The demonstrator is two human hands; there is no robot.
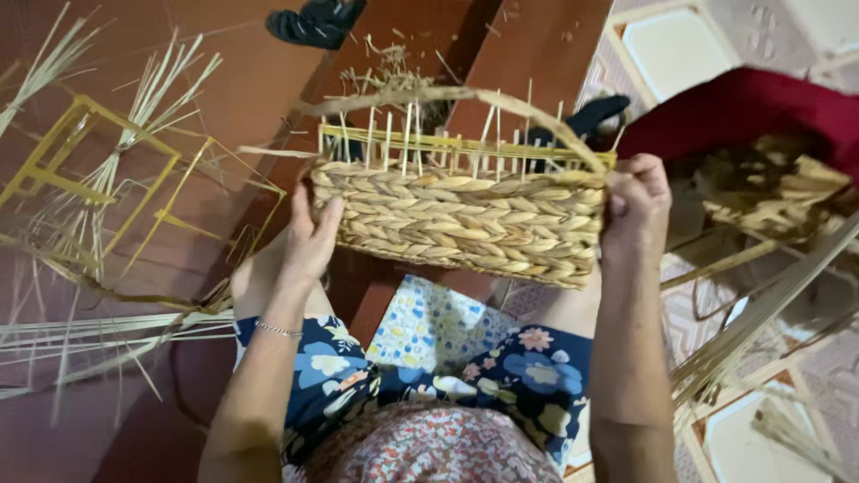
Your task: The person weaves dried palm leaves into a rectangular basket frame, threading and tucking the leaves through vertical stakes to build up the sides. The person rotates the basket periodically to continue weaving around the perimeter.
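A half-woven straw basket [465, 219] with a yellow wire frame and upright spokes sticking out of its top is held over my lap. My left hand [311, 234] grips its left end, fingers wrapped round the braided wall. My right hand [637, 207] is closed on its right end near the curved handle [447, 95]. A thin bracelet sits on my left wrist.
Bare yellow wire frames [98, 170] and loose straw bundles [80, 335] lie on the brown floor at left. More straw strands [761, 331] and a woven piece [769, 192] on red cloth are at right. Dark sandals [313, 22] lie at the top. A patterned cushion [429, 326] sits under my knees.
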